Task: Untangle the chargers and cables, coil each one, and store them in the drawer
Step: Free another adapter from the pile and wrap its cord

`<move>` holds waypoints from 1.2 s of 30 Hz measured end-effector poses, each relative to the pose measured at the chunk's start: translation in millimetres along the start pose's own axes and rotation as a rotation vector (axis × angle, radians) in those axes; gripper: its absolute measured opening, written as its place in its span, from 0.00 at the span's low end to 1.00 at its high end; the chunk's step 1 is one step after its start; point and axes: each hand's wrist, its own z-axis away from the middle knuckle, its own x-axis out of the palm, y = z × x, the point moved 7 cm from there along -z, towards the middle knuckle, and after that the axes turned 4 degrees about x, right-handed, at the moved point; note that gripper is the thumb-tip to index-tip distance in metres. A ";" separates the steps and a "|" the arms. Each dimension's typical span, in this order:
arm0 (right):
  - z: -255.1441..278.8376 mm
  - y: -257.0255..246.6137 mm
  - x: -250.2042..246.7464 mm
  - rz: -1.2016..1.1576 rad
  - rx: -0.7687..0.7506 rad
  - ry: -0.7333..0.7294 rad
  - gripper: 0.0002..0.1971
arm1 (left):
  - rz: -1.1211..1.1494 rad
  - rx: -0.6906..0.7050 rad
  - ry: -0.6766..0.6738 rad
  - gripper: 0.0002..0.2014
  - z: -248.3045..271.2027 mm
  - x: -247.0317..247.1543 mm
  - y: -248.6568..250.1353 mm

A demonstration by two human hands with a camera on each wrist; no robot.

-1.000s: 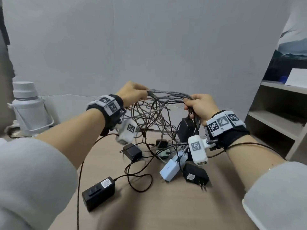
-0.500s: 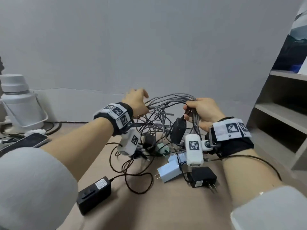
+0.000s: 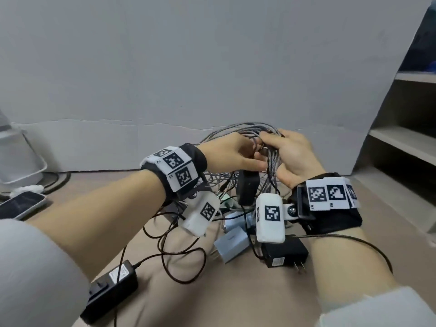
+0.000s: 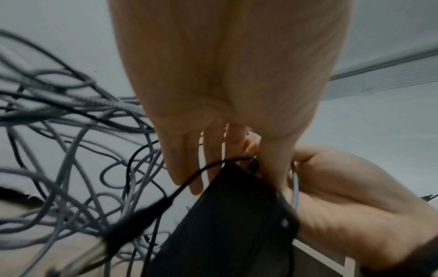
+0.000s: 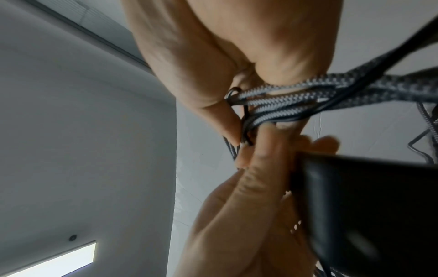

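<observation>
two hands: both are up at the centre of the head view, meeting over the tangle.
right hand (image 3: 291, 159): fingers curled round a bundle of braided grey cables (image 3: 271, 159), gripping it; in the right wrist view the braided strands (image 5: 279, 105) pass under its closed fingers.
left hand (image 3: 232, 153): reaches in from the left and touches the same bundle, fingertips against the right hand; in the left wrist view its fingers (image 4: 208, 159) look fairly straight, but whether they pinch a strand i cannot tell.
hanging black adapter (image 3: 247, 188): dangles just below the two hands, off the table.
tangle: grey and black cables (image 3: 219, 182) loop down from the hands to the table in mid-frame.
table (image 3: 236, 298): brown, filling the lower part of the frame.
black power brick (image 3: 111, 295): lower left, lying on the table, a thin dark lead running from it to the tangle.
white charger (image 3: 232, 244): lower centre, on the table.
black plug charger (image 3: 284, 254): just right of the white one, prongs pointing lower right.
phone (image 3: 22, 204): far left edge.
shelves (image 3: 405, 142): right edge.
</observation>
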 end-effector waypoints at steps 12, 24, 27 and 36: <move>2.1 -11.8 -23.0 0.395 -0.112 0.227 0.09 | 0.522 -0.208 0.273 0.19 22.4 -45.8 -8.7; 2.8 -10.9 -26.5 0.815 0.073 0.107 0.25 | 0.437 -0.377 0.050 0.13 51.7 -57.8 -26.9; 20.4 -22.8 -24.3 1.044 0.114 0.073 0.26 | 0.611 -0.371 0.024 0.11 48.5 -49.4 -13.3; 46.0 -57.5 14.7 0.799 -0.300 0.051 0.08 | 0.599 -0.263 0.085 0.21 39.5 -50.3 18.6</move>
